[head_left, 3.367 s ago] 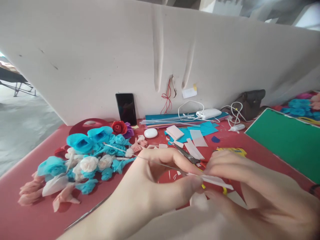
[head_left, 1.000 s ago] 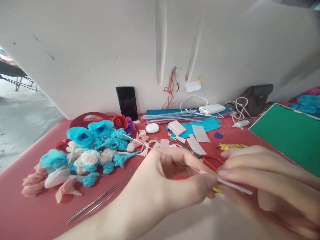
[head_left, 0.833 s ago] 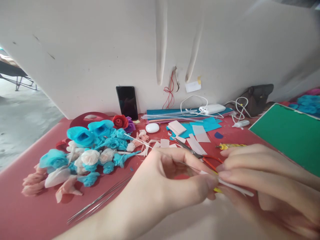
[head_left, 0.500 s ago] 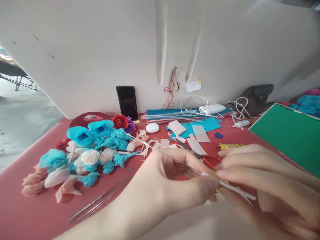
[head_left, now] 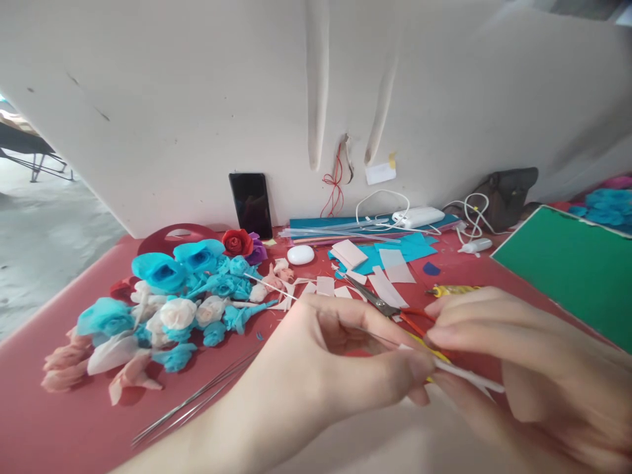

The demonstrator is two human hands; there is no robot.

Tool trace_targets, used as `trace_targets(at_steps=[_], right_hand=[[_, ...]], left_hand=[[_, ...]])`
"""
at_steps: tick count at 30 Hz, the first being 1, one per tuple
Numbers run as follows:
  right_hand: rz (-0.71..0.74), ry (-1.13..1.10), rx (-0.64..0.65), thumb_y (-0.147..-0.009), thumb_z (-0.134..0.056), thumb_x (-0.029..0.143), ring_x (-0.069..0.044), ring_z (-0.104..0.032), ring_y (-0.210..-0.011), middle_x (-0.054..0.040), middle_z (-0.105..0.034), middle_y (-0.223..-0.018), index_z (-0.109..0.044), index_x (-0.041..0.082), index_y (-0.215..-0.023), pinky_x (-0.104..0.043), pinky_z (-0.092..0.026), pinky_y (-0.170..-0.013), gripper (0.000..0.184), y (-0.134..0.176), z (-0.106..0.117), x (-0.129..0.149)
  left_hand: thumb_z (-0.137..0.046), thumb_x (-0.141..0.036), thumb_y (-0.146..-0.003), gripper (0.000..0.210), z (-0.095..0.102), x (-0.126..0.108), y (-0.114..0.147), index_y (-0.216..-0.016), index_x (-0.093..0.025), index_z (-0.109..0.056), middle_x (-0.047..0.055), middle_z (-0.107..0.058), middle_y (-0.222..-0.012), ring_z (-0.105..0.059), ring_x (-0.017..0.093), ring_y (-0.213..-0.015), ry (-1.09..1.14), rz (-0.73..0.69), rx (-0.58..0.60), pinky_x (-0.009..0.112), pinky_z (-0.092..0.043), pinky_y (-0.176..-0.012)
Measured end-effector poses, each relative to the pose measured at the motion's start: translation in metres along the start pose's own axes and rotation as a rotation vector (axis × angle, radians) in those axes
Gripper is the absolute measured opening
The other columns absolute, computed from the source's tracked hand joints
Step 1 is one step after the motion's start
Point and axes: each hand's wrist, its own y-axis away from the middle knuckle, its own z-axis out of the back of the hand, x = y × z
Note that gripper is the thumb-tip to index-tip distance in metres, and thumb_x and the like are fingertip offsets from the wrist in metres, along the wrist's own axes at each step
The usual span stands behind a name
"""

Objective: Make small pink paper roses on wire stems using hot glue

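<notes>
Between thumb and forefinger, my left hand (head_left: 340,368) pinches a thin wire (head_left: 271,284) with white paper on it. The wire slants up and left over the table. Its other end is wrapped in a white paper strip (head_left: 469,375), which sticks out to the right. My right hand (head_left: 518,355) has its fingertips and thumb closed about that strip, close to my left fingertips; part of the grip is hidden. Behind my hands lie scissors (head_left: 378,299) with red handles, half covered by my fingers, and a yellow-handled tool (head_left: 451,290).
Blue, white and pink paper flowers (head_left: 178,313) heap on the left of the red table (head_left: 79,421). Metal wires (head_left: 192,401) lie in front. Cut paper pieces (head_left: 395,265), a white case (head_left: 301,255), a phone (head_left: 250,205) and a green board (head_left: 573,263) stand or lie around.
The wire's far end has dipped slightly, and the fingers of my right hand have shifted a little at the paper strip. Both hands keep nearly the same place.
</notes>
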Motion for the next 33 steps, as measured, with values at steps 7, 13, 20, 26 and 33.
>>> trace_targets(at_steps=[7, 13, 20, 26, 33], right_hand=[[-0.098, -0.039, -0.072, -0.078, -0.062, 0.02, -0.012, -0.057, -0.081, 0.0005, -0.059, -0.087, -0.06, 0.023, -0.09, -0.023, -0.047, -0.077, 0.013, 0.003, 0.001, -0.002], [-0.209, -0.168, 0.051, -0.074, -0.065, 0.02, -0.009, -0.056, -0.07, 0.0023, -0.058, -0.079, -0.058, 0.025, -0.086, -0.013, -0.049, -0.057, 0.014, -0.001, 0.004, -0.003], [-0.819, -0.417, 0.219, -0.069, -0.063, 0.038, -0.011, -0.056, -0.066, 0.0035, -0.057, -0.072, -0.063, 0.029, -0.075, -0.017, -0.048, -0.058, 0.011, -0.008, 0.011, 0.014], [-0.711, -0.47, 0.361, -0.08, -0.054, 0.038, -0.008, -0.047, -0.057, 0.0025, -0.048, -0.058, -0.058, 0.021, -0.064, -0.017, -0.037, -0.051, 0.023, -0.014, 0.014, 0.002], [-0.474, -0.426, 0.434, -0.083, -0.055, 0.027, -0.006, -0.048, -0.053, 0.0052, -0.051, -0.056, -0.057, 0.021, -0.064, -0.015, -0.037, -0.049, 0.021, -0.012, 0.012, -0.006]], left_hand=[[-0.071, -0.024, -0.071, 0.006, 0.004, 0.0, 0.002, -0.068, -0.02, -0.075, -0.003, -0.068, -0.06, -0.057, 0.006, -0.056, -0.11, 0.026, -0.021, 0.013, -0.047, -0.057], [-0.069, -0.013, -0.072, 0.012, -0.002, -0.002, 0.004, -0.068, -0.022, -0.076, -0.002, -0.074, -0.068, -0.065, 0.009, -0.064, -0.19, -0.194, -0.124, 0.011, -0.051, -0.06], [-0.071, -0.006, -0.068, 0.02, 0.002, 0.0, -0.001, -0.068, -0.026, -0.076, -0.004, -0.073, -0.067, -0.064, 0.008, -0.065, -0.47, -0.505, -0.204, 0.009, -0.052, -0.062], [-0.07, -0.004, -0.066, 0.022, 0.0, 0.0, -0.002, -0.071, -0.025, -0.077, -0.001, -0.072, -0.067, -0.064, 0.008, -0.061, -0.582, -0.581, -0.201, 0.007, -0.051, -0.059], [-0.068, -0.005, -0.067, 0.017, -0.002, 0.001, -0.002, -0.069, -0.019, -0.077, 0.003, -0.071, -0.063, -0.065, 0.011, -0.059, -0.71, -0.623, -0.196, 0.011, -0.051, -0.056]])
